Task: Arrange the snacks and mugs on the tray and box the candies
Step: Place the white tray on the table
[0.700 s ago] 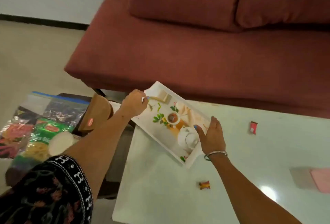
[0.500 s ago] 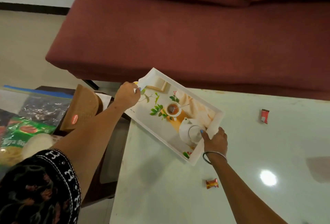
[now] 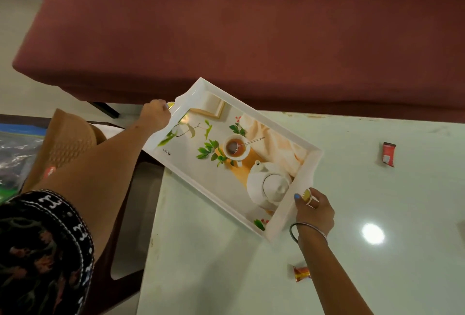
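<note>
A white tray [image 3: 279,131] with a printed teapot and teacup picture sits slanted over the left end of the pale table [image 3: 352,252]. Nothing lies in it. My left hand [image 3: 156,114] grips its far-left end by the gold handle. My right hand [image 3: 313,210] grips the near-right end by the other gold handle. A red-wrapped candy [image 3: 388,153] lies on the table to the right of the tray. An orange-wrapped candy [image 3: 301,273] lies just beside my right forearm.
A dark red sofa [image 3: 226,25] runs along the far side of the table. On a low dark stand at the left sit a brown basket [image 3: 68,148] and clear bags of snacks [image 3: 15,153]. A bright light reflection shows on the tabletop at the right.
My right hand went from resting flat on the tray's end to gripping it. The tray has swung further over the table and fills more of the view.
</note>
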Demonstrator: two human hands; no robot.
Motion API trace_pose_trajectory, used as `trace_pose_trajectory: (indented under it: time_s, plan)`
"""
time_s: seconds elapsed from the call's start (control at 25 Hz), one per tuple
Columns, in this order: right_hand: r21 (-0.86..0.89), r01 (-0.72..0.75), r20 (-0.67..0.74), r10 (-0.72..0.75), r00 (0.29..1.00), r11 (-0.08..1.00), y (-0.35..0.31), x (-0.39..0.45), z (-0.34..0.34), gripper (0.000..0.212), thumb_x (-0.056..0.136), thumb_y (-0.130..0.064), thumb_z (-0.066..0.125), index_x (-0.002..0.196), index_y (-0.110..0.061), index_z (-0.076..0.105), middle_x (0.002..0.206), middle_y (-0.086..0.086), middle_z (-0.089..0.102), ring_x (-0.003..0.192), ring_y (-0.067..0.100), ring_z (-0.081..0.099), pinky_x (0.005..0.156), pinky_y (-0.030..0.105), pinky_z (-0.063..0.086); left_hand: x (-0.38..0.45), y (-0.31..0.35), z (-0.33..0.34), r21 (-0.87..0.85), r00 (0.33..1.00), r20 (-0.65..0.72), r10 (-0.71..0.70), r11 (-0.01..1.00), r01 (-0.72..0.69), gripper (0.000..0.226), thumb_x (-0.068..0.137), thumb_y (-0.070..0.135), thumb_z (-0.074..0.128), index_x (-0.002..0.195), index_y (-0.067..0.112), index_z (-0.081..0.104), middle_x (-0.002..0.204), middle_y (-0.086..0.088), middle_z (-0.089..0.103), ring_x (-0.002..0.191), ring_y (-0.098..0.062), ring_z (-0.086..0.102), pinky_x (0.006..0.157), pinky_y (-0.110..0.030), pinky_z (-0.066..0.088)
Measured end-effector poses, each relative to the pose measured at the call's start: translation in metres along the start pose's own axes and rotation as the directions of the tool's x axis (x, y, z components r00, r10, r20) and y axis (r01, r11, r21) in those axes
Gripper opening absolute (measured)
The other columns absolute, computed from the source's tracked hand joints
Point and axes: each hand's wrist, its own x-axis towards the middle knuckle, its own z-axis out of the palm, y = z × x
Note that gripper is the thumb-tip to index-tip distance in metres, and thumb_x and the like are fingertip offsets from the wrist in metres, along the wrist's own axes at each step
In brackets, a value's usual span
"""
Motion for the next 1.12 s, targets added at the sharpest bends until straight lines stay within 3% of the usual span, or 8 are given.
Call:
trace_pose_trajectory:
  time_s: [0.12,0.24,0.32,0.44,0.56,0.72,0.92,1.12]
  plan:
    - [0.015,-0.003,0.009,0.002,1.000,1.000,-0.002,0.005,-0.006,0.036,0.075,-0.015,0.073,0.109,-0.014,0.063,0.107,0.015,0.069,0.099,0.033,0.062,0.090,0.037,0.045,0.005,-0.008,0.002,-0.226,0.991,0.002,-0.134,0.965,0.131,0.030,0.093,0.011,0.042,0.113,-0.002,0.060,0.115,-0.023,0.059,0.107,-0.038,0.055,0.090,-0.041,0.045]
    - [-0.005,0.038,0.058,-0.038,0.998,0.999,-0.008,0.028,-0.029,0.035,0.075,-0.014,0.073,0.110,-0.014,0.065,0.105,0.016,0.069,0.096,0.033,0.064,0.094,0.042,0.048,-0.003,-0.017,-0.002,-0.432,0.959,0.104,-0.263,0.857,0.281,0.024,0.088,0.007,0.052,0.106,-0.002,0.062,0.102,-0.017,0.062,0.095,-0.029,0.060,0.086,-0.038,0.048]
    - [0.009,0.044,0.108,-0.045,0.993,0.999,-0.014,0.047,-0.050,0.033,0.078,-0.011,0.070,0.111,-0.011,0.065,0.104,0.019,0.069,0.091,0.032,0.065,0.091,0.046,0.051,-0.026,-0.015,-0.004,-0.555,0.931,0.154,-0.331,0.750,0.359,0.010,0.085,0.006,0.059,0.092,0.000,0.063,0.109,-0.019,0.063,0.098,-0.031,0.063,0.089,-0.044,0.051]
    - [0.046,0.045,0.171,-0.052,0.984,0.998,-0.021,0.074,-0.081,0.028,0.082,-0.004,0.064,0.110,-0.004,0.065,0.094,0.018,0.065,0.080,0.028,0.059,0.068,0.022,0.058,-0.072,-0.011,-0.003,-0.683,0.915,0.239,-0.325,0.614,0.397,0.012,0.081,0.002,0.065,0.072,0.007,0.058,0.106,-0.016,0.064,0.083,-0.026,0.066,0.069,-0.037,0.055]
    - [0.058,0.049,0.207,-0.060,0.976,0.997,-0.023,0.089,-0.101,0.028,0.083,0.005,0.058,0.111,-0.001,0.064,0.097,0.018,0.061,0.083,0.030,0.056,0.060,0.021,0.057,-0.118,-0.013,0.004,-0.701,0.892,0.295,-0.342,0.558,0.445,0.010,0.079,0.000,0.067,0.074,0.005,0.060,0.095,-0.015,0.065,0.068,-0.019,0.064,0.051,-0.027,0.050]
    - [0.041,0.005,0.305,-0.018,0.952,0.999,-0.017,0.094,-0.114,0.032,0.083,0.012,0.052,0.113,0.003,0.061,0.103,0.017,0.057,0.092,0.033,0.054,0.083,0.039,0.050,-0.154,-0.024,0.018,-0.712,0.854,0.326,-0.405,0.489,0.504,0.007,0.079,0.002,0.067,0.080,0.004,0.061,0.094,-0.015,0.064,0.068,-0.020,0.065,0.059,-0.032,0.052]
    - [0.051,-0.001,0.368,-0.018,0.930,0.999,-0.004,0.097,-0.113,0.034,0.082,0.015,0.051,0.114,0.005,0.059,0.104,0.019,0.057,0.093,0.033,0.054,0.082,0.037,0.055,-0.169,-0.038,0.036,-0.685,0.840,0.295,-0.455,0.512,0.518,0.025,0.077,0.004,0.070,0.100,0.001,0.064,0.097,-0.013,0.066,0.074,-0.021,0.067,0.064,-0.033,0.054]
    - [0.057,0.067,0.394,-0.084,0.915,0.996,0.000,0.110,-0.111,0.033,0.083,0.015,0.050,0.114,0.006,0.059,0.103,0.016,0.057,0.092,0.032,0.055,0.077,0.033,0.059,-0.172,-0.045,0.048,-0.668,0.821,0.279,-0.498,0.513,0.538,0.011,0.073,0.008,0.074,0.078,0.012,0.065,0.090,-0.009,0.067,0.067,-0.017,0.069,0.053,-0.030,0.054]
